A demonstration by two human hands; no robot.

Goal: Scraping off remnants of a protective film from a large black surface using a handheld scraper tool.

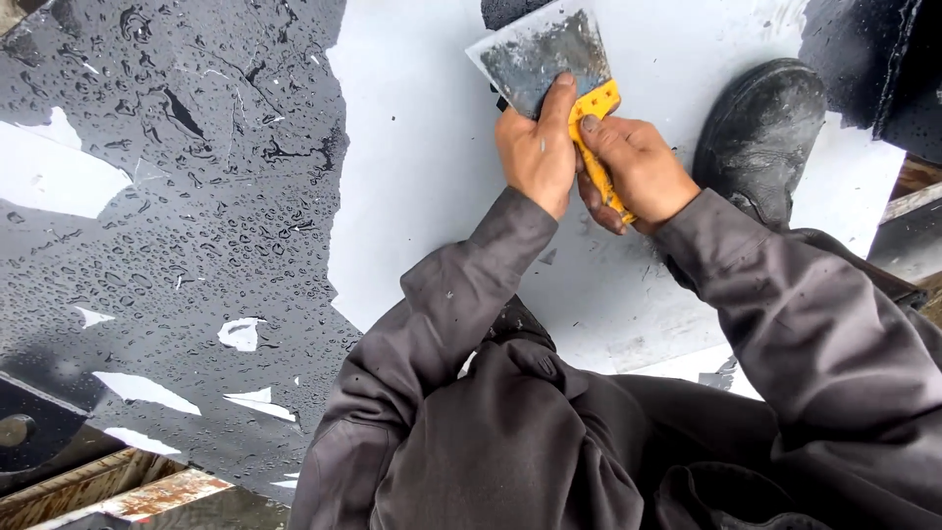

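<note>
Both hands grip a wide metal scraper with a yellow plastic handle (549,64). The left hand (535,147) closes over the base of the blade, thumb pressed along it; the right hand (638,172) is wrapped around the handle. The blade lies flat on a pale grey sheet surface (422,167). Left of the scraper spreads a wet black coating (186,196), beaded with droplets; right of it rests a black boot (760,132).
</note>
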